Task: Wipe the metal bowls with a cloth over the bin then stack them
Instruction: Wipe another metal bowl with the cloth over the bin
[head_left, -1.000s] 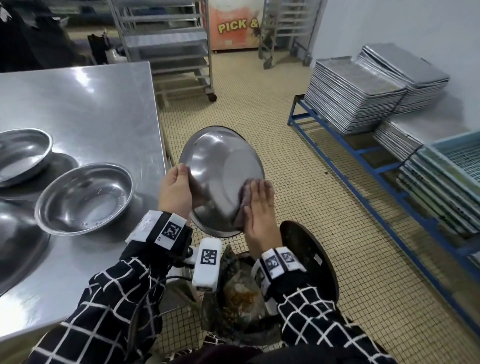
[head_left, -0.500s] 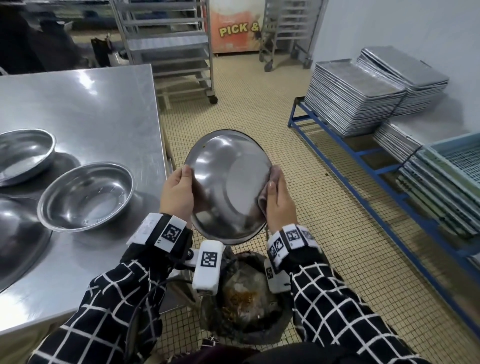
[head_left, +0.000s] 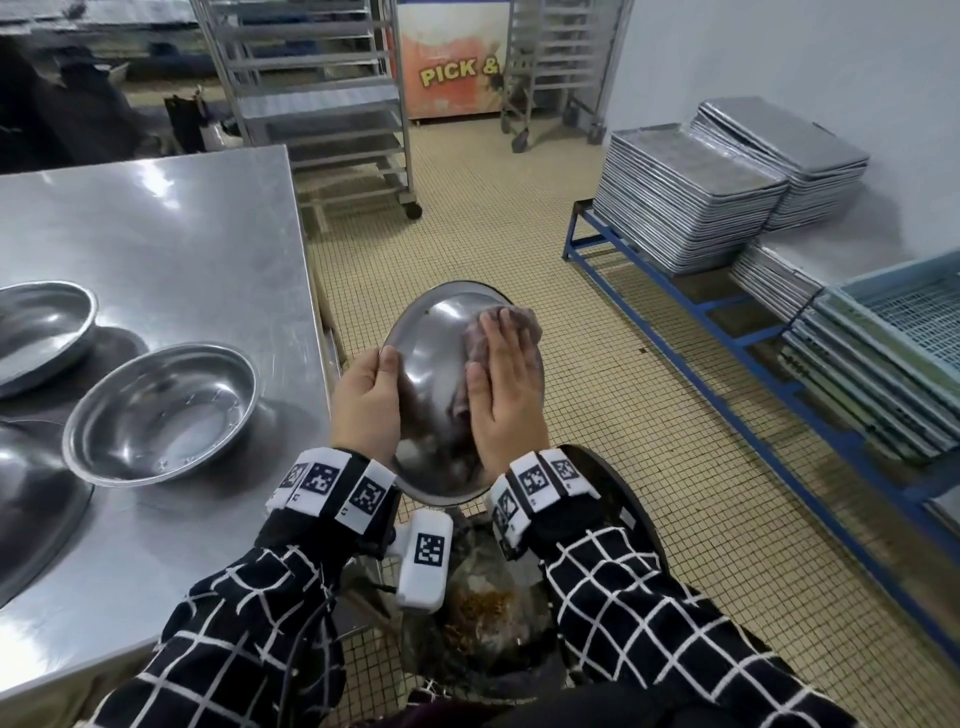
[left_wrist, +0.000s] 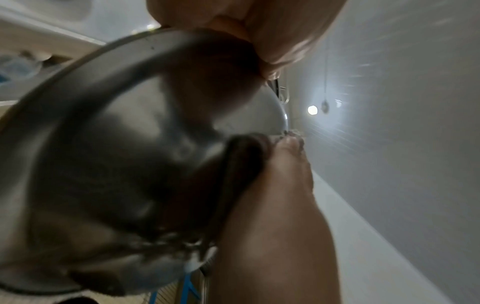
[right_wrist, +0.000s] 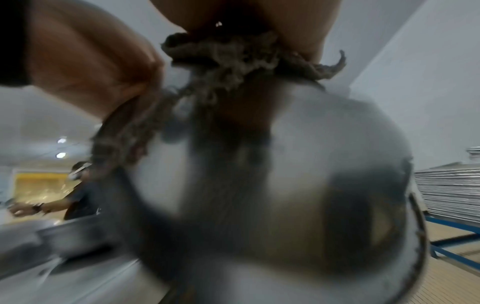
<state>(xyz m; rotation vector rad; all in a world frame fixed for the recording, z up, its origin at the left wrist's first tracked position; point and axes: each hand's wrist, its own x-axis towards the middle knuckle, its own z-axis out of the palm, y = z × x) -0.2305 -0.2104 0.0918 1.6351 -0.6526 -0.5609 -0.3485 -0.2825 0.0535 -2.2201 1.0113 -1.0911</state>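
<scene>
A shiny metal bowl (head_left: 434, 384) stands on edge above the bin (head_left: 631, 514). My left hand (head_left: 366, 402) grips its left rim, thumb on the side facing me. My right hand (head_left: 506, 395) lies flat with straight fingers and presses a greyish cloth (head_left: 511, 319) against the bowl's upper right. The left wrist view shows the bowl (left_wrist: 116, 154) close up, with the cloth (left_wrist: 242, 160) under my right hand (left_wrist: 280, 216). In the blurred right wrist view, the cloth (right_wrist: 233, 61) bunches on top of the bowl (right_wrist: 285, 185).
Three more metal bowls sit on the steel table (head_left: 182, 249) at left: one nearest (head_left: 156, 410), one behind it (head_left: 41, 327), one cut off by the edge (head_left: 31, 499). The bin holds a dark bag with waste. Stacked trays (head_left: 685, 202) rest on a blue rack to the right.
My right hand left the bowl's right rim and slid up onto its face, now flat on the cloth. The bowl stays in my left hand over the bin.
</scene>
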